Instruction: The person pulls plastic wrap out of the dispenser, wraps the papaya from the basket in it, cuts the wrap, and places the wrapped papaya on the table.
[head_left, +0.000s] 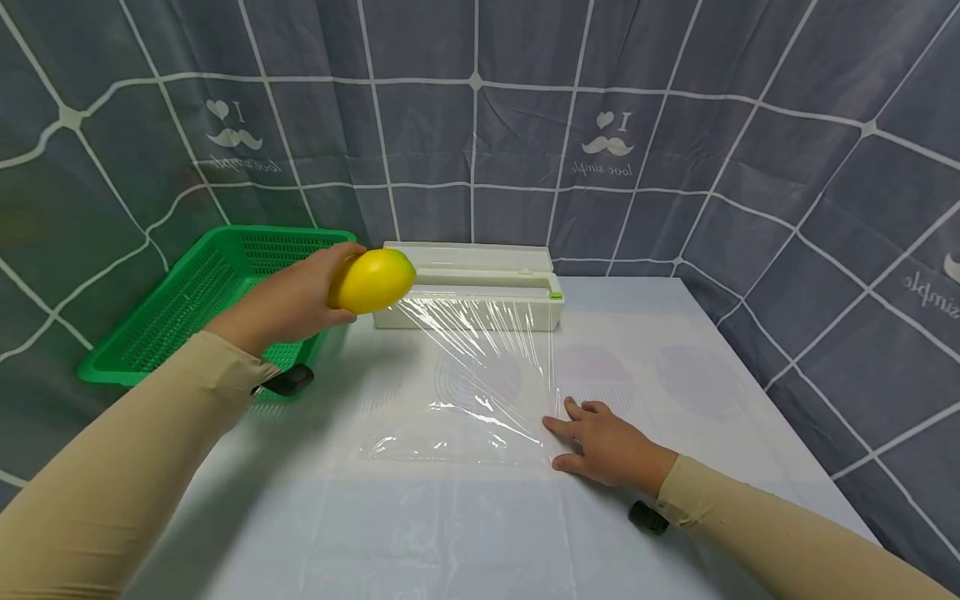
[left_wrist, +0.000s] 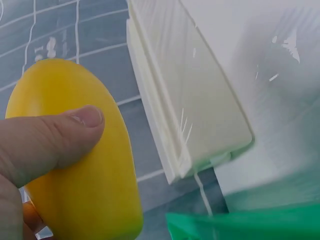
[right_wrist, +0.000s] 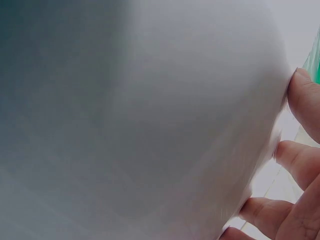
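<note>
My left hand (head_left: 288,292) grips a yellow mango (head_left: 375,281) with a greenish tip, above the table between the green basket and the white cling film box (head_left: 465,255). In the left wrist view its thumb (left_wrist: 75,132) lies across the fruit's smooth side. From the box, whose lid stands up, a clear sheet of cling film (head_left: 480,421) runs forward and lies wrinkled over the table. At the sheet's right front corner, my right hand (head_left: 607,446) rests with fingers spread, fingertips at the film's edge. The right wrist view shows these fingertips (right_wrist: 300,95) pressing down.
A green plastic basket (head_left: 180,304) with slotted walls stands at the back left, partly behind my left arm. Under everything is a white patterned tablecloth (head_left: 645,367). A grey checked curtain (head_left: 420,125) encloses the back and sides. The box carries a small green slider (head_left: 556,295).
</note>
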